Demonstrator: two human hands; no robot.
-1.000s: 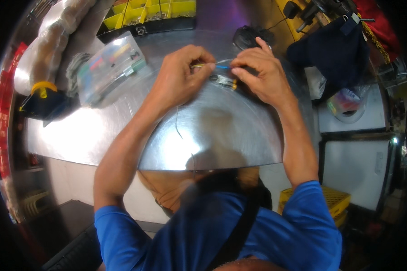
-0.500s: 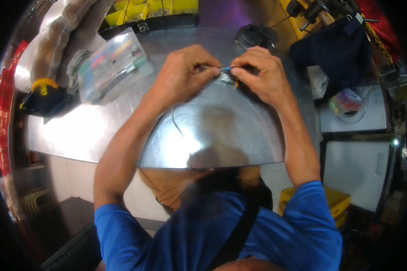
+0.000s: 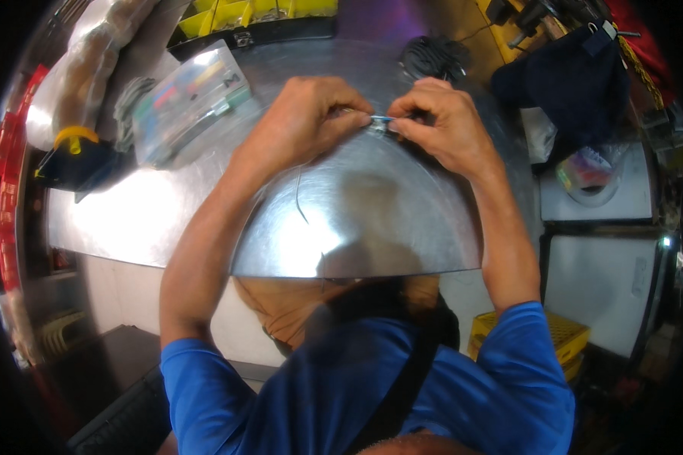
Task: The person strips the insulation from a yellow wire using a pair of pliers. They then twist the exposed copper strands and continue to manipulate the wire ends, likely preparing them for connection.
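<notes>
Over the far part of the shiny metal table (image 3: 281,243), my two hands face each other with fingertips almost touching. A thin wire with a short blue piece (image 3: 381,118) spans the small gap between them. My left hand (image 3: 315,114) pinches one end and my right hand (image 3: 442,125) pinches the other, both closed. From beneath my left hand a thin grey length of wire (image 3: 300,199) hangs or lies over the tabletop. Just below the fingertips sits a small silvery object (image 3: 379,129), too partly hidden to identify.
A clear lidded organizer box (image 3: 193,102) with colourful contents lies to the left, beside a grey bundle (image 3: 129,110). Behind it stands a yellow compartment tray (image 3: 231,15). A dark coil of cord (image 3: 432,57) and a dark cloth (image 3: 573,91) are at the far right.
Both hands keep their pinch at nearly the same place. The fingertips and blue piece shift very slightly, and the view tilts a little.
</notes>
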